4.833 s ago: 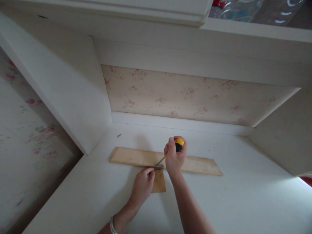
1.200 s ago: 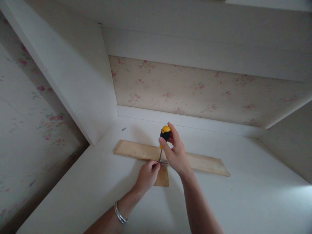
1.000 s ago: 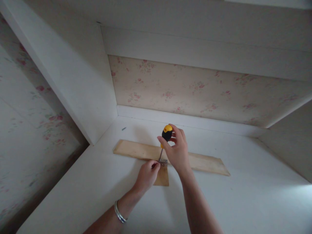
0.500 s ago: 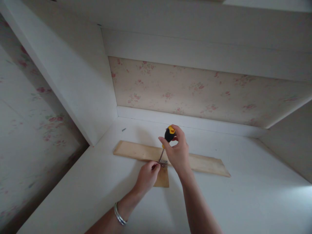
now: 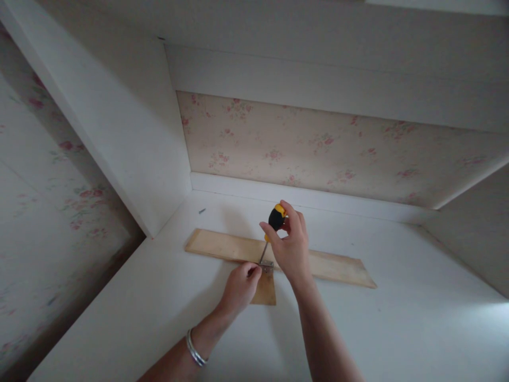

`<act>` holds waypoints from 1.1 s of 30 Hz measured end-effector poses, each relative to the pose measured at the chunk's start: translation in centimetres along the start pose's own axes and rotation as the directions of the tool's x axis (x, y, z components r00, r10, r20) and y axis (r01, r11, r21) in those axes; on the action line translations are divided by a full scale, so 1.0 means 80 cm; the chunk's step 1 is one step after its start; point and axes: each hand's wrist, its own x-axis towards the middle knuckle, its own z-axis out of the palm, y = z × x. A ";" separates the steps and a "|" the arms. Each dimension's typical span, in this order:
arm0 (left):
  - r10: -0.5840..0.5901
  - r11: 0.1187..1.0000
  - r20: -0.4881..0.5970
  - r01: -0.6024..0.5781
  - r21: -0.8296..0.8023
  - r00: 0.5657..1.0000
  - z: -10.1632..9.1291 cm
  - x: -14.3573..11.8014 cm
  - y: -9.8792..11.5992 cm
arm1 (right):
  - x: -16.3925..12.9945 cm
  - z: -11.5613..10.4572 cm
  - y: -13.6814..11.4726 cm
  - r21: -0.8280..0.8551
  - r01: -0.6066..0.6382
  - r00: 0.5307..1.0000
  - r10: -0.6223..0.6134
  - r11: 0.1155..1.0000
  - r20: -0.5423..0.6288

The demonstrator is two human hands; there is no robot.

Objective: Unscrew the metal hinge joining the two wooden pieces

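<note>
Right hand (image 5: 292, 249) is clenched round the black-and-yellow handle of a screwdriver (image 5: 273, 225), fingers (image 5: 271, 233) wrapped on the grip, yellow cap poking out at the top. Shaft runs down toward 7 o'clock from the handle, tilted, tip sitting on a small metal bracket (image 5: 266, 265). The bracket lies at the joint where a short wood piece (image 5: 265, 289) meets a long wood strip (image 5: 330, 266); the short piece runs off the strip toward 6 o'clock, the two forming a T. Left hand (image 5: 239, 289) is at 7 o'clock of the bracket, fingers curled and pinched at its left edge, also resting on the short wood piece and covering part of it; whether they actually grip the bracket or just press it, cannot tell. Silver bangle (image 5: 194, 347) on the left wrist. Both forearms come in from the bottom edge, right one crossing over the long strip's near edge. The T assembly lies flat on a white counter (image 5: 397, 329), roughly centre, the long strip running from 9 to 3 o'clock with a slight slant. A small dark screw (image 5: 202, 210) lies loose on the counter at 10 o'clock of the strip's left end, well apart from both hands. Floral wallpaper panel (image 5: 318, 148) at the back, 12 o'clock of the hands; white side wall (image 5: 131, 138) at 10 o'clock.
</note>
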 end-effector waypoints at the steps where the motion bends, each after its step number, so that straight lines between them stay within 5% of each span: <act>1: -0.002 1.000 -0.002 0.002 0.000 1.000 0.000 0.000 0.000 | -0.001 0.000 0.003 0.010 -0.004 1.000 0.003 1.000 0.022; 7: 0.006 1.000 -0.003 -0.006 -0.004 1.000 0.001 0.002 -0.002 | -0.007 0.002 0.010 0.104 -0.080 0.983 0.061 0.991 0.174; 15: -0.010 1.000 0.011 0.010 -0.026 1.000 0.000 0.001 -0.003 | -0.001 0.002 0.004 0.071 -0.040 0.999 0.039 0.997 0.013; 22: -0.019 1.000 0.011 0.019 -0.022 1.000 0.002 0.003 -0.004 | -0.004 0.001 0.007 0.091 -0.065 0.984 0.049 0.994 0.171; 30: -0.009 1.000 0.013 0.009 -0.003 1.000 0.000 0.002 -0.002 | 0.004 -0.007 -0.002 -0.050 -0.027 1.000 0.027 0.998 0.003; 33: -0.016 1.000 0.012 0.016 0.001 1.000 -0.001 0.002 -0.001 | 0.004 -0.007 0.004 -0.036 0.000 0.999 0.002 0.999 0.043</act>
